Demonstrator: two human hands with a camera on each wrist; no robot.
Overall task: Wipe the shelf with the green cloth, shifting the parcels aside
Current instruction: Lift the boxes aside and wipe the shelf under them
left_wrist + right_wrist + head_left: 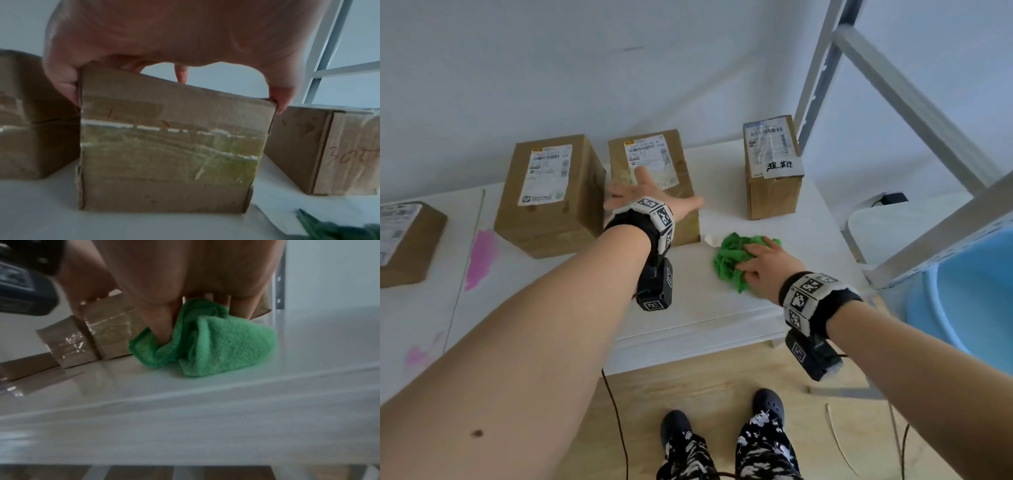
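On the white shelf (722,308), the right hand (767,267) presses the bunched green cloth (729,257) down, fingers curled into it; the left hand (643,195), spread, grips the middle parcel (674,164) just beside.

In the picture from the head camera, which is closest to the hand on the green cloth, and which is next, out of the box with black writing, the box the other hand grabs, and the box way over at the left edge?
From the right hand on the green cloth:
1. The middle box, up and to its left, gripped by the left hand; the box with black writing, behind the cloth on the right, is too close to call.
2. The box at the left edge, far across the shelf.
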